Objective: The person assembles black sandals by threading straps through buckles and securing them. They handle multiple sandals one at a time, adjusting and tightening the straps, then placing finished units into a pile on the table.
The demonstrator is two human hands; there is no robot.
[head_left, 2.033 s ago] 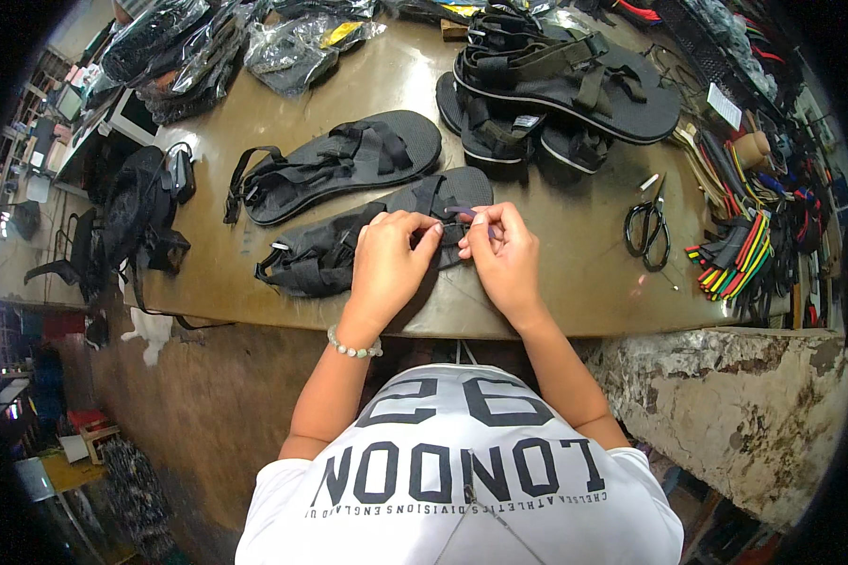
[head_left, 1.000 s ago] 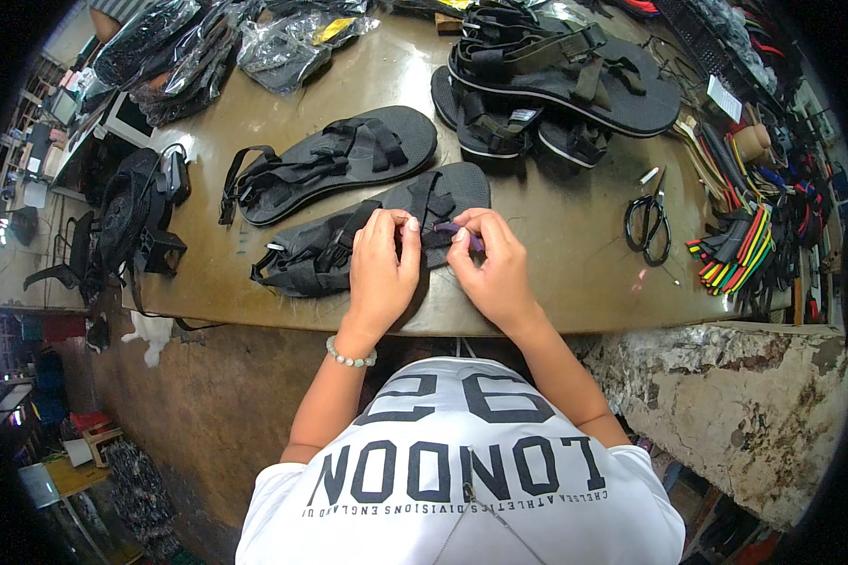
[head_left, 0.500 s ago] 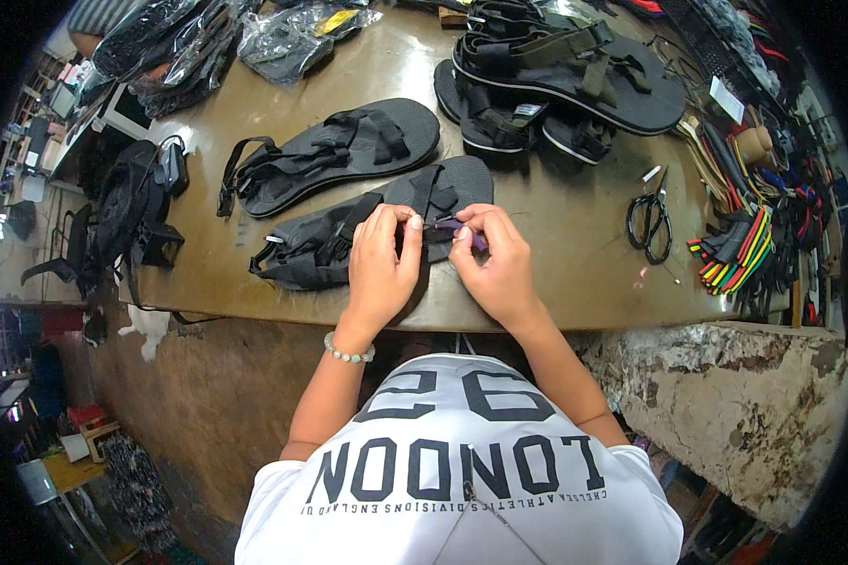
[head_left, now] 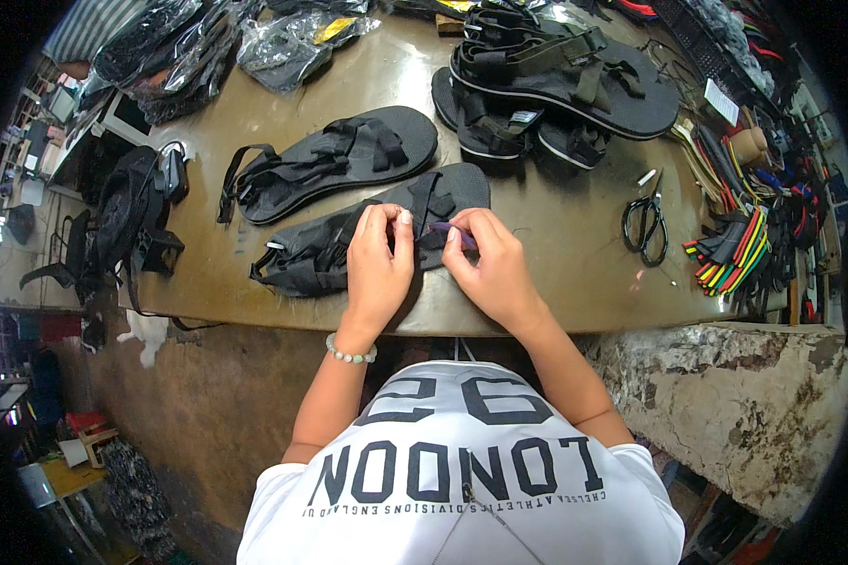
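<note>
Two black strapped sandals lie side by side on the table, toes to the right. Over the nearer sandal [head_left: 316, 240], my left hand [head_left: 380, 254] is closed, thumb and fingertips pinched together. What the pinch holds is too small to make out. Just to its right, my right hand [head_left: 490, 259] grips a small purple tool [head_left: 467, 235], mostly hidden by the fingers, its tip pointing toward the left hand. Both hands work by the sandal's front straps. Beyond them rests the farther sandal [head_left: 396, 151], touched by neither hand.
A pile of black sandals [head_left: 622, 94] stands at the back right. Black-handled scissors [head_left: 644, 226] lie on the table [head_left: 556, 282], left of bundled coloured straps [head_left: 730, 250]. Plastic-wrapped goods [head_left: 297, 52] sit at the back left, and a black bag [head_left: 122, 207] is at the left edge.
My right hand has shifted slightly left, nearer the left hand, with the purple tool in it. The left hand keeps its pinch. The whole view has moved slightly.
</note>
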